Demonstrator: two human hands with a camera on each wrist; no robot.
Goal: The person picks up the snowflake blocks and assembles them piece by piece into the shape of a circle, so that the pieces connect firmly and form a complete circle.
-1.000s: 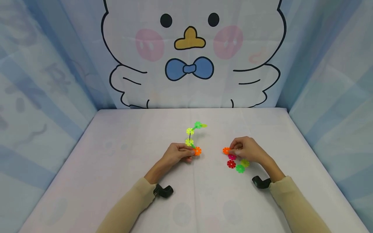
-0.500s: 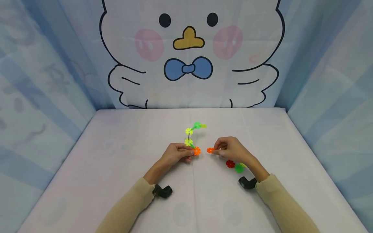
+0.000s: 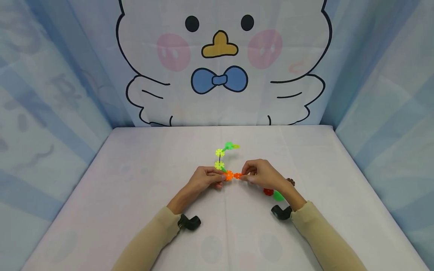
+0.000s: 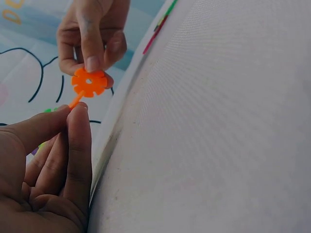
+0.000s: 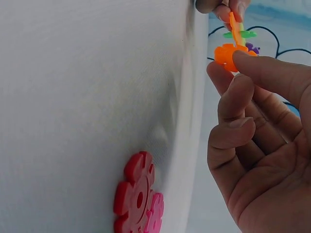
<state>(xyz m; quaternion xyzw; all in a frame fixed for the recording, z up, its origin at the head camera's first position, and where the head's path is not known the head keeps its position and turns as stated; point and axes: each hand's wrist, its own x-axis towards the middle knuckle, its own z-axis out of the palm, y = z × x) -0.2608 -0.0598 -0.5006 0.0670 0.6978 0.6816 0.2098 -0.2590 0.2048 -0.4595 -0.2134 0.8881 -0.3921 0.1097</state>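
My left hand [image 3: 206,178] pinches an orange notched plastic disc [image 3: 229,175] at the end of a chain of linked discs. That chain runs away from me through green and yellow discs [image 3: 220,153], with a purple one edge-on between the yellow pair. Between thumb and fingertips, my right hand [image 3: 262,174] holds a second orange notched disc [image 4: 89,82]. In both wrist views the two orange discs meet edge to edge at an angle; how deeply their notches interlock I cannot tell.
Loose discs lie beneath and beside my right forearm: a red one [image 3: 268,192], a green one [image 3: 278,195] and a brown one [image 3: 291,181]. A pink disc [image 5: 155,213] shows behind the red one in the right wrist view. A printed curtain stands behind the table.
My right hand has carried its orange disc leftward from the loose pieces to the chain's orange end disc. The left hand and chain have stayed nearly still.
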